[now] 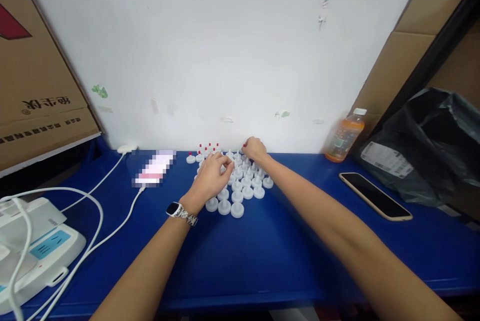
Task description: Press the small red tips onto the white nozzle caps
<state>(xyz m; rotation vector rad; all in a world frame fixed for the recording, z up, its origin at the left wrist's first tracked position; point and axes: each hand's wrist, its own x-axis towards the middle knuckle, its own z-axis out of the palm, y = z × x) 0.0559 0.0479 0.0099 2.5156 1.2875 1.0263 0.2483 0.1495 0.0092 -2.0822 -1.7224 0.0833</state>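
Note:
Several white nozzle caps (237,209) stand upright in close rows on the blue table. At the back left of the group, some carry small red tips (190,153). My right hand (255,149) reaches to the back of the group, its fingers pinched on a small red tip (244,146). Over the left part of the rows hovers my left hand (214,175), with a watch on its wrist. Its thumb and forefinger are drawn together among the nozzles; what lies between them is too small to make out. The hand hides the caps beneath it.
A blurred-out phone (153,168) with a charging cable lies left, near a white power strip (48,256). To the right are an orange drink bottle (345,136), a dark phone (375,196) and a black plastic bag (420,146). Cardboard boxes flank the white wall.

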